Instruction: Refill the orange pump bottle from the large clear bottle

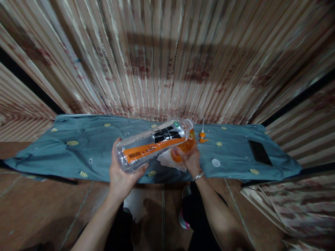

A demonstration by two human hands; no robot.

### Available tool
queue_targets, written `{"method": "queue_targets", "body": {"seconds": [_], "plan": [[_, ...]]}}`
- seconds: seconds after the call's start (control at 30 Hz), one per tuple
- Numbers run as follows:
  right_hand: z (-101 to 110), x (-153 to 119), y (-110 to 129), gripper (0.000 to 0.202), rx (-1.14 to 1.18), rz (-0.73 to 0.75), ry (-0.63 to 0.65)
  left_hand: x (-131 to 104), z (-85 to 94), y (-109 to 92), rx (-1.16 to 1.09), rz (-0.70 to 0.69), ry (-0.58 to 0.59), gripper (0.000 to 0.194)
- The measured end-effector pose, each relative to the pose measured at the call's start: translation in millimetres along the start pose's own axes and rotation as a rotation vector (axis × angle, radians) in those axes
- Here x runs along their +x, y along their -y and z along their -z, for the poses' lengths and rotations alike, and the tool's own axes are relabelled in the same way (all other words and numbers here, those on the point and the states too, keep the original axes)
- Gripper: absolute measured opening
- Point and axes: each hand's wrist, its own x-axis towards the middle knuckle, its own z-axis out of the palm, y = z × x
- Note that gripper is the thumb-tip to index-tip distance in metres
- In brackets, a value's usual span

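My left hand [121, 177] is wrapped round the base of a large clear bottle [146, 146] with an orange and black label. The bottle is tilted, its mouth up and to the right, over the opening area of an orange bottle [186, 145]. My right hand [190, 157] grips that orange bottle, which stands partly hidden behind the clear one. Beneath them lies a crumpled white tissue [170, 162]. An orange pump head [202, 136] with a clear tube rests on the cloth to the right.
Blue-green patterned cloth [99, 150] covers the long, narrow surface. A round white cap [216, 162] and a black phone [260, 152] lie to the right. Pleated curtains [167, 69] hang behind, with dark poles at both sides.
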Motion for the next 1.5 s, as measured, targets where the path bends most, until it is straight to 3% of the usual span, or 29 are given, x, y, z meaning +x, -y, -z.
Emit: {"method": "queue_targets", "body": {"seconds": [0.67, 0.93, 1.17, 1.5], "plan": [[2.0, -0.8, 5.4, 0.060, -0.030, -0.013, 0.001, 0.2, 0.2, 1.0, -0.085, 0.080, -0.005, 0.115], [1.0, -1.2, 2.9, 0.067, -0.021, -0.050, 0.005, 1.4, 0.4, 5.5, -0.007, -0.007, 0.000, 0.111], [2.3, -0.9, 5.3, 0.066, -0.011, -0.030, 0.004, 2.3, 3.2, 2.0, 0.036, 0.029, 0.043, 0.113], [2.6, -0.7, 6.3, 0.069, 0.002, -0.079, 0.016, 0.8, -0.8, 0.7, -0.009, 0.029, 0.003, 0.115]]}}
